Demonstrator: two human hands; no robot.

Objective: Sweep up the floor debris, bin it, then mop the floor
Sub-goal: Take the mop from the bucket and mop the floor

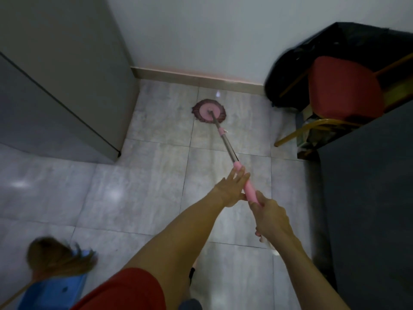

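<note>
Far ahead of both hands' grip on its pink handle (249,190), mop head (209,111) flat on floor.

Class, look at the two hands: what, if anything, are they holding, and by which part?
The mop, by its pink handle sleeve: right hand closed near the top end, left hand further down, fingers loosely against it.

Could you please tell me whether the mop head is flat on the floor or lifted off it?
Flat on the floor: the mop head lies spread round on the tile near the wall.
</note>
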